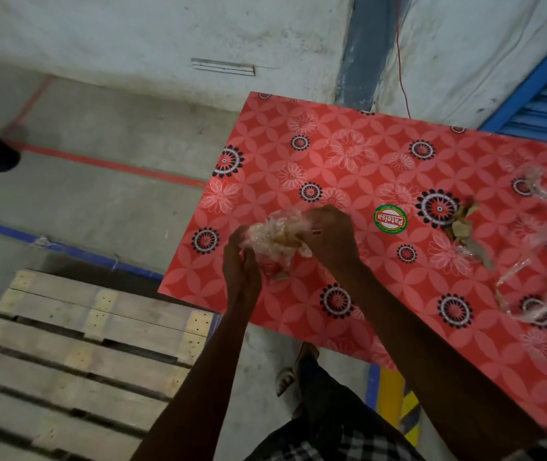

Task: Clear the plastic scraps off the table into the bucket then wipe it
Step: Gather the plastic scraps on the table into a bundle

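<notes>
The round green-rimmed sticker (390, 218) on the red flower-print counter (298, 154) reads "Patelsa" in white on a red band, seen upside down from the head cam; the small print round its rim is too fine to read. No other writing is legible. Just left of that sticker, both hands meet over the counter's near-left part w/ a crumpled wad of clear plastic scraps (277, 237) between them. The left hand (242, 264) comes in from below-left, fingers curled up round the wad's lower left side; the right hand (330, 236) comes from the right, fingers bent over the wad's top right edge, gripping it. The wad looks lifted slightly off the counter, though contact w/ the surface can't be told for sure; some brownish bits show inside it. More scraps lie well apart from the hands, to the right: a brownish pile (461, 227) beside a black-and-white flower print, and loose clear film strips (531, 287) by the counter's right edge. Left of the counter, on the concrete floor, sits a wooden pallet (76, 347); red and blue tape lines cross the floor. The person's checked garment (332, 437) and a sandalled foot (287, 377) show below the counter's near edge.
</notes>
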Demonstrator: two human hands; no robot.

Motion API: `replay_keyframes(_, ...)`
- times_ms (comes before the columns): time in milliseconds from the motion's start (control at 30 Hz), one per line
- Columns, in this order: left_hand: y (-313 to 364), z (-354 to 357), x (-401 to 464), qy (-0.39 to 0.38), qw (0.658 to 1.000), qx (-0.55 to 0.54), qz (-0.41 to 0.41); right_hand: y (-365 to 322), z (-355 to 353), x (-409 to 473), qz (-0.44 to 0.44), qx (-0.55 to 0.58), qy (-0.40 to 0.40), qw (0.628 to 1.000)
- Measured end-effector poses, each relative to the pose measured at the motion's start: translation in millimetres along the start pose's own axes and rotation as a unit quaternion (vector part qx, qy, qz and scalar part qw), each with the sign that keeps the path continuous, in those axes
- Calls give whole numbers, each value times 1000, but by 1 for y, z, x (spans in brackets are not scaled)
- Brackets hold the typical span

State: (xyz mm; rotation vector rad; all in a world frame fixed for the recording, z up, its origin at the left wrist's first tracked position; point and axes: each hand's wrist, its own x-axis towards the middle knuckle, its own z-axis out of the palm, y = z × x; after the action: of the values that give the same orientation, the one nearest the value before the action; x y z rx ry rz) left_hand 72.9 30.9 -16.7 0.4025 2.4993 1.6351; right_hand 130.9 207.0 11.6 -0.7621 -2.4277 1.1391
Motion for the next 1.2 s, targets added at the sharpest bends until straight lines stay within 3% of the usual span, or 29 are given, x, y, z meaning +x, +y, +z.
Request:
replay_keyframes(133,6,-1,-5,14,1000,14,-5,1,-8,-13,30,8,-26,999)
replay_keyframes(333,27,11,-10,28,997,58,30,10,-15,-12,39,-2,55,998)
replay_keyframes(500,56,25,1,14,995,40,85,7,-31,-3,126,10,70,990)
replay_keyframes(600,76,36,-3,-7,995,-19,93,12,-51,-3,91,56,65,992)
replay_keyframes(733,101,63,-18,-51,991,-45,119,28,-72,-17,145,161,71,974)
replay_keyframes(867,113,83,-32,-60,988,-36,138,34,-80,-26,186,198,45,961)
replay_keyframes(1000,112,86,-37,-54,987,-8,153,41,-89,-26,138,137,53,979)
replay_keyframes(1200,122,124,-41,-50,985,7,163,88,-134,-33,157,115,123,973)
